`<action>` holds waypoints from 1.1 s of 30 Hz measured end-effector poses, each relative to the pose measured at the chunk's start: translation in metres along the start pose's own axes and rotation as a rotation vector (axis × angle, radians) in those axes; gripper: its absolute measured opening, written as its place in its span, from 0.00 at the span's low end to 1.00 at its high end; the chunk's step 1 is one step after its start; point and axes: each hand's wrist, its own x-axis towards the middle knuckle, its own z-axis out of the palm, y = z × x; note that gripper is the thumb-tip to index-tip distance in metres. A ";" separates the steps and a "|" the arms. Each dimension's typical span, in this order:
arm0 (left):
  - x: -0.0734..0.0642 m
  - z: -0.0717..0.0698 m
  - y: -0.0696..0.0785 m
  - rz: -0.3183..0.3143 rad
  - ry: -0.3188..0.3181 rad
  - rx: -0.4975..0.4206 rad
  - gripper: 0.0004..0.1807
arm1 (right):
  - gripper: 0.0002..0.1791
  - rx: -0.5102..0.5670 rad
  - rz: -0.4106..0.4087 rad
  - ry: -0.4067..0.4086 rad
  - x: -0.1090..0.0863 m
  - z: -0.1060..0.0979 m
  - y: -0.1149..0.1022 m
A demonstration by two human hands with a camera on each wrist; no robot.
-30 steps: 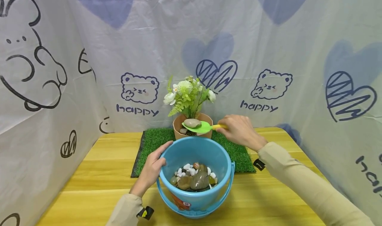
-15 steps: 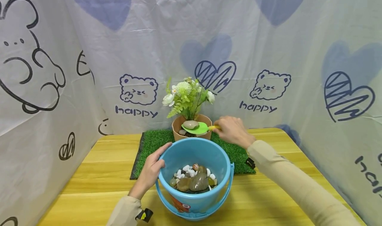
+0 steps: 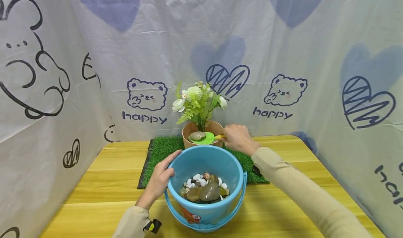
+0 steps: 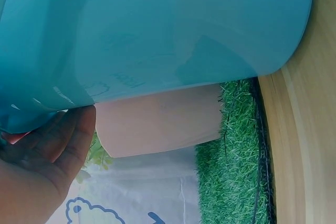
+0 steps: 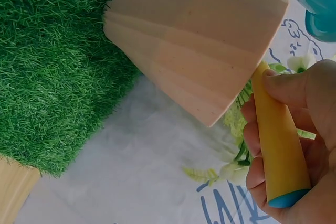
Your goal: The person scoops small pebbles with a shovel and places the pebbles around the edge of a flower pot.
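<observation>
My right hand (image 3: 238,138) grips the yellow handle (image 5: 281,140) of a small toy shovel, fingers and thumb wrapped round it. Its green blade (image 3: 206,138) lies within the mouth of the peach flower pot (image 3: 187,140), with a smooth beige-grey stone (image 3: 197,136) at its tip end. White flowers and green leaves (image 3: 196,103) stand up from the pot. At the left rim of a blue bucket (image 3: 205,154), my left hand (image 3: 160,177) holds on with its thumb over the edge and fingers against the outer side. Wet brown stones (image 3: 210,192) and white pebbles lie inside the bucket.
Under the pot is a green artificial grass mat (image 3: 162,147) on a wooden table (image 3: 104,182). The bucket stands in front of it, its handle (image 3: 204,226) hanging down at the front. White printed cloth (image 3: 176,31) surrounds the table on three sides.
My right hand has moved left and slightly down, bringing the shovel and stone lower into the pot's mouth. The left hand stays on the bucket rim.
</observation>
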 end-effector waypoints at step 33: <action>0.000 0.000 0.001 0.001 -0.009 -0.030 0.39 | 0.17 -0.241 -0.205 -0.008 0.019 -0.009 -0.011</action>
